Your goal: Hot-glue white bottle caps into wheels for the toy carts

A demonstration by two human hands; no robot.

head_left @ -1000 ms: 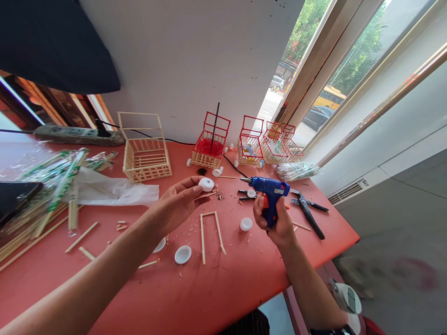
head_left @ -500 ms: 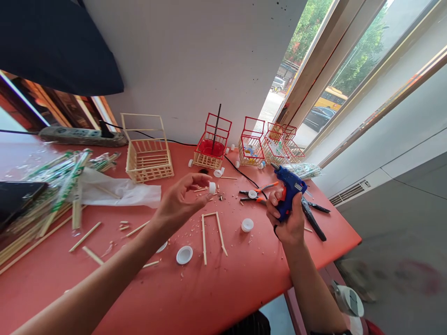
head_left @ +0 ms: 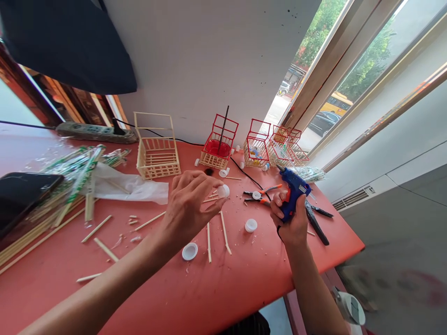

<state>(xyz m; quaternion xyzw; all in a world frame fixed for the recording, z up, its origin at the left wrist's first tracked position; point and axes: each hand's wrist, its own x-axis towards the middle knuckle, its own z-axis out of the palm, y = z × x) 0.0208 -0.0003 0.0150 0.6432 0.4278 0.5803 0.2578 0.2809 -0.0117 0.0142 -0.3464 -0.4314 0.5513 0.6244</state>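
Note:
Between thumb and fingertips, my left hand (head_left: 192, 197) pinches a small white bottle cap (head_left: 223, 191) above the red table (head_left: 244, 279). My right hand (head_left: 291, 216) is wrapped round a blue glue gun (head_left: 294, 186), its nozzle tilted up to the left. Below the left hand lies a frame of wooden sticks (head_left: 225, 232), partly hidden by that hand. A white lid (head_left: 189, 251) rests left of the frame, and a stack of white caps (head_left: 250, 225) sits to its right. Orange-handled pliers (head_left: 261, 191) with a white cap on them lie left of the glue gun.
Along the wall stand a plain stick cart (head_left: 159, 158), a red-trimmed cart (head_left: 218, 146) and further small carts (head_left: 257, 144). Bundles of wrapped chopsticks (head_left: 77, 174), a black phone (head_left: 26, 195) and a power strip (head_left: 94, 131) are at the left. Black-handled pliers (head_left: 316, 223) lie at the right.
My left hand has shifted right and turned over, showing its back, with the white cap still pinched. My right hand keeps the glue gun in nearly the same pose. The view has swung slightly left.

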